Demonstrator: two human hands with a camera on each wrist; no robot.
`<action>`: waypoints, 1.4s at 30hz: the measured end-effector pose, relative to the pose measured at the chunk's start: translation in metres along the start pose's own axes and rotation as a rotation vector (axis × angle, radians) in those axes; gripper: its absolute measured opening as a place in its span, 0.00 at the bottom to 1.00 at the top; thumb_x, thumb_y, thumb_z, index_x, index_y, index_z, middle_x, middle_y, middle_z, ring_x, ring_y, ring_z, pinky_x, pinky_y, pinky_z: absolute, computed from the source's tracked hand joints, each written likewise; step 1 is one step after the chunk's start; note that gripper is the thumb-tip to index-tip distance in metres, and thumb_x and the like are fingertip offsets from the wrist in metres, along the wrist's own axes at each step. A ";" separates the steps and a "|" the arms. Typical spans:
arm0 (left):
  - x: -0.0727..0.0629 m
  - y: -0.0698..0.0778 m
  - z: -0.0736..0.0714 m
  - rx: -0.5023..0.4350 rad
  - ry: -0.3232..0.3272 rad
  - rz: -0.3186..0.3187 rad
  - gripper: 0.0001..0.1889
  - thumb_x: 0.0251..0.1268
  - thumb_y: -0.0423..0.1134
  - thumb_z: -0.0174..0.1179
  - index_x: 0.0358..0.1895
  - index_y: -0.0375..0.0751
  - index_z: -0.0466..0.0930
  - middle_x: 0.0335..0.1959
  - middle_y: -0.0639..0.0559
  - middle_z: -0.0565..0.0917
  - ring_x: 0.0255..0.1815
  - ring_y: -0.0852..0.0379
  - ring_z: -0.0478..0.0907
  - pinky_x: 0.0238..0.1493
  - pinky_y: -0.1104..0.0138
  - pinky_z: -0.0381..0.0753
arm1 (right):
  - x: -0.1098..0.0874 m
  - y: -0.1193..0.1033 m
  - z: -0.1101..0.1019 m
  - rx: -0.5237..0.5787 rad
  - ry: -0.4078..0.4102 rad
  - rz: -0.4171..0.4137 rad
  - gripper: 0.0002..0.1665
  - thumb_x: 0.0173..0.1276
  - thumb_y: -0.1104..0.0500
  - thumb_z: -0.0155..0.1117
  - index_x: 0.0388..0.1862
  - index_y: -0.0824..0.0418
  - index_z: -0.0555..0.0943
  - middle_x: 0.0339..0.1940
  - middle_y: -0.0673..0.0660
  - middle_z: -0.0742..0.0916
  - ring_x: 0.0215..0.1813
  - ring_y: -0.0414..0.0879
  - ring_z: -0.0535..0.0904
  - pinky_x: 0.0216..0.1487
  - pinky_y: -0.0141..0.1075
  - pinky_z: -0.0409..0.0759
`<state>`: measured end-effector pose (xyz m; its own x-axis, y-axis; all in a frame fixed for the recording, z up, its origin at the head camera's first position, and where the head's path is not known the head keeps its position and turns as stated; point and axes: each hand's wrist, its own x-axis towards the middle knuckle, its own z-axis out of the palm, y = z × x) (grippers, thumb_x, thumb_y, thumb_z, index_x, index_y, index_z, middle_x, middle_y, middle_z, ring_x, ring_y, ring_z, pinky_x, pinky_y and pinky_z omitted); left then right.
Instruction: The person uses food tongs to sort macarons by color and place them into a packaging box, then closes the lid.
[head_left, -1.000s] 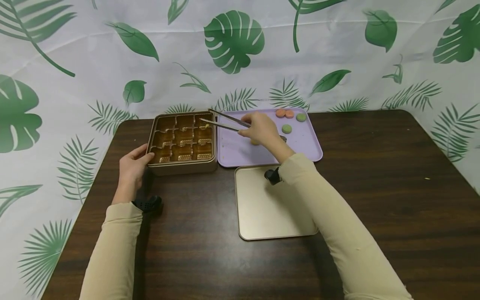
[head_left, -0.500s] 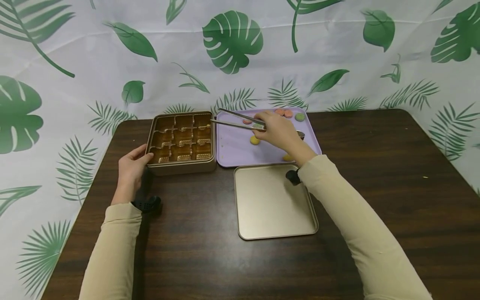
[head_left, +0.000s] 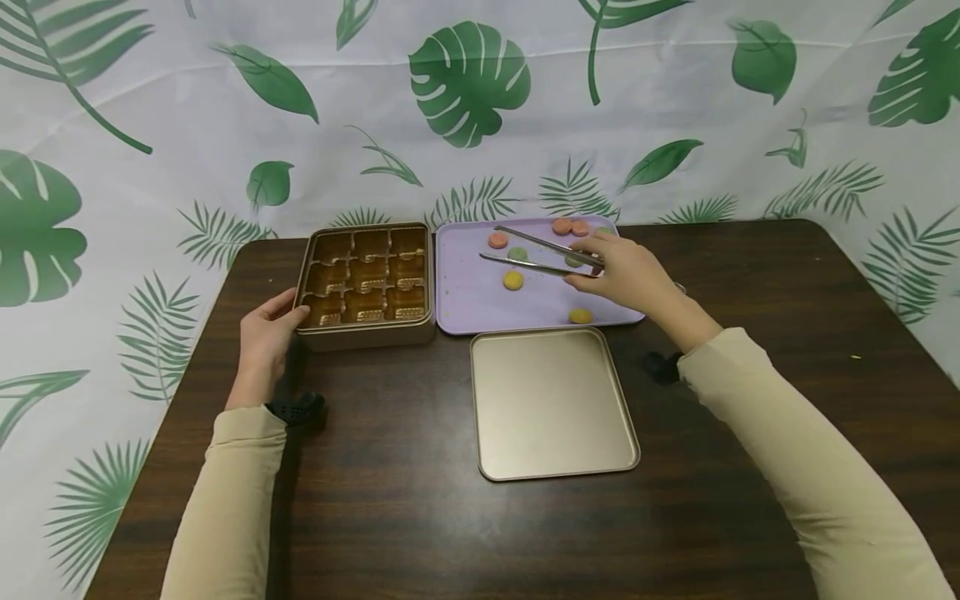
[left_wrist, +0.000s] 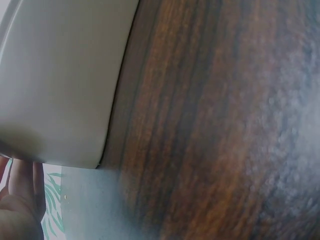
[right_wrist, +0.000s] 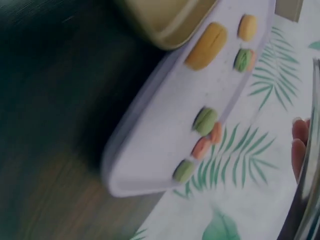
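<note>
My left hand [head_left: 266, 337] holds the near left corner of a gold square tin [head_left: 365, 333], thumb over the rim and fingers along its outer side. A brown insert [head_left: 366, 275] divided into several compartments sits inside. In my right hand [head_left: 633, 275] are metal tongs [head_left: 540, 242], pointing left over a lilac tray [head_left: 468, 308]. Their tips stand apart with nothing between them. Macarons lie on the tray: pink [head_left: 498, 240], green [head_left: 517, 253] and yellow [head_left: 513, 280] ones near the tips, another yellow macaron [head_left: 581, 316] by the front edge. The right wrist view shows the tongs [right_wrist: 311, 170] at its edge.
A flat gold lid [head_left: 551, 404] lies in front of the tray on the dark wooden table [head_left: 382, 500]. More macarons, pink [head_left: 562, 225] and green, lie at the tray's back right. A leaf-patterned cloth [head_left: 337, 92] hangs behind the table.
My right hand has moved right with the tongs, from beside the tin to over the right part of the tray, uncovering macarons. My left hand stays on the tin.
</note>
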<state>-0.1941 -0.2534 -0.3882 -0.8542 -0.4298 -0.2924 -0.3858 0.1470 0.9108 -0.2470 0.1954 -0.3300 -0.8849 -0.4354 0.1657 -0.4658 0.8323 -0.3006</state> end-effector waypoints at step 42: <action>0.000 0.001 0.000 -0.062 -0.009 -0.023 0.27 0.69 0.38 0.54 0.71 0.47 0.64 0.73 0.46 0.65 0.70 0.54 0.66 0.71 0.63 0.66 | -0.082 0.088 -0.009 0.156 -0.216 0.269 0.31 0.60 0.49 0.70 0.58 0.64 0.79 0.51 0.68 0.84 0.45 0.53 0.78 0.37 0.36 0.75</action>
<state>-0.1942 -0.2529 -0.3875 -0.8489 -0.4241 -0.3155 -0.3829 0.0819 0.9202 -0.2156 0.3075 -0.3613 -0.9492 -0.2843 -0.1352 -0.1973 0.8718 -0.4484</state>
